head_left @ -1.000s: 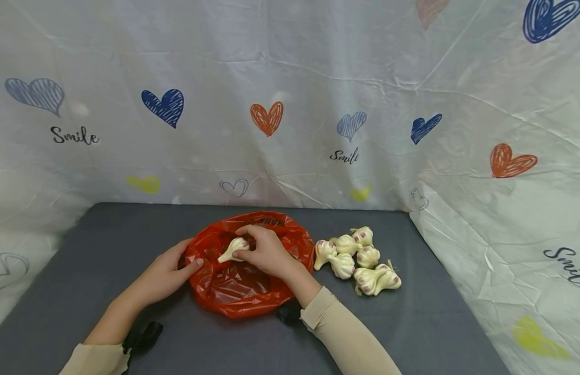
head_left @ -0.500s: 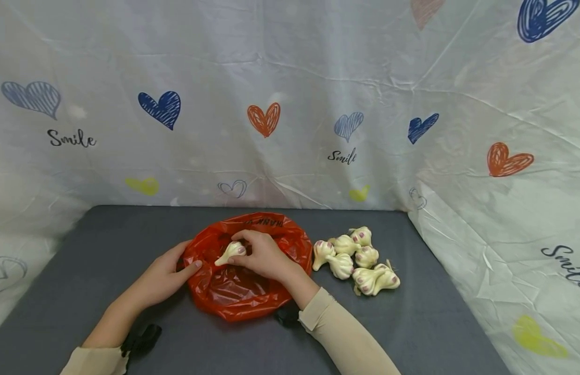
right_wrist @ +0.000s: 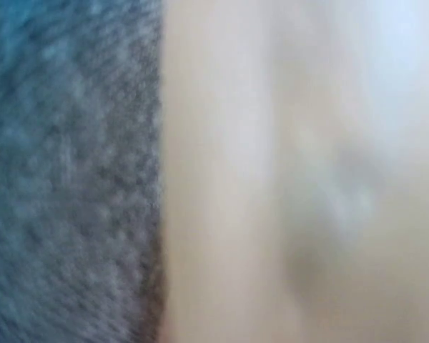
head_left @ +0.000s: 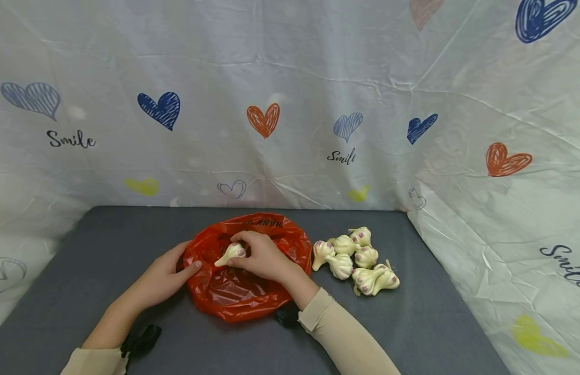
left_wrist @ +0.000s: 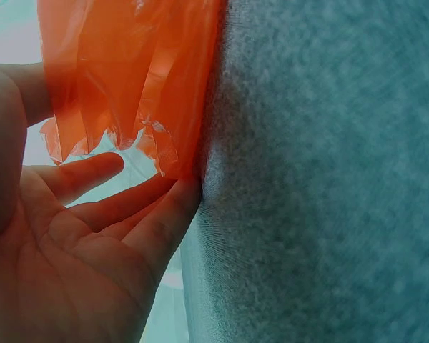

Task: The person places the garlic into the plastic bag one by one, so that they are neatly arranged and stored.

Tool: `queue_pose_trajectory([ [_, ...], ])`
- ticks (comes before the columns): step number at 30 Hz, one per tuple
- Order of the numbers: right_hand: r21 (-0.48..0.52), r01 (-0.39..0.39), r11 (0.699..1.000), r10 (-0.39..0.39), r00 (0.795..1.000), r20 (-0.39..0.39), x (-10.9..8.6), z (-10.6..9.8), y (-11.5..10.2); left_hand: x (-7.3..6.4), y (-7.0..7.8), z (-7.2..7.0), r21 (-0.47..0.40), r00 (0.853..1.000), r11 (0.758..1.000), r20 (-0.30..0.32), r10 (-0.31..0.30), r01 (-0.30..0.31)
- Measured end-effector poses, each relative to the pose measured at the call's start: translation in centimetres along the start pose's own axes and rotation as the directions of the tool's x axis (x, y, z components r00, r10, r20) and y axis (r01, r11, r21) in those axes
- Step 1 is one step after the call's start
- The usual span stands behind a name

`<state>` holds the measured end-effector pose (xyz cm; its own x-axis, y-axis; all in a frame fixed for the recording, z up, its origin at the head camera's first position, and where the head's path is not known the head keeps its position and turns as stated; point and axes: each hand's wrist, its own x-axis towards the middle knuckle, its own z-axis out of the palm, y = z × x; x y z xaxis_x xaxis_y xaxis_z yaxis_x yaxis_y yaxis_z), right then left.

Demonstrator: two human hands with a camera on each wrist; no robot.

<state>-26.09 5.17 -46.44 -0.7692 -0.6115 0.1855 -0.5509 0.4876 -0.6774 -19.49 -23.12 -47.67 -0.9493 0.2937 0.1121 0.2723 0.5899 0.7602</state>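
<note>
A red plastic bag (head_left: pixel 238 284) lies on the table with its mouth spread upward. My left hand (head_left: pixel 165 273) holds its left rim, the thumb over the edge and the fingers on the outer side. In the left wrist view the left hand (left_wrist: pixel 93 221) has the bag (left_wrist: pixel 129 64) between thumb and fingers; the index fingertip is clear of it. Over the bag's mouth, my right hand (head_left: pixel 262 255) pinches a garlic bulb (head_left: pixel 232 252), its stem pointing left. The right wrist view is blurred, and no fingers can be made out there.
Several garlic bulbs (head_left: pixel 341 265) lie in a loose group just right of the bag. Under everything is a dark grey table cloth (head_left: pixel 107 245). A pale curtain (head_left: pixel 304 62) printed with hearts hangs behind the table and along its right side.
The right hand and its garlic bulb have sunk slightly toward the bag's mouth and have barely moved since half a second ago. My left hand stays on the rim.
</note>
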Motion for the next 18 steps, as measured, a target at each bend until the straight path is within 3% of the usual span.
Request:
queue_pose_trajectory([
  [18,-0.046,0.027,0.999,-0.028,1.0,-0.011,-0.19,-0.19,-0.58,0.05,0.02,0.01,-0.011,1.0,1.0,0.013,-0.005,0.005],
])
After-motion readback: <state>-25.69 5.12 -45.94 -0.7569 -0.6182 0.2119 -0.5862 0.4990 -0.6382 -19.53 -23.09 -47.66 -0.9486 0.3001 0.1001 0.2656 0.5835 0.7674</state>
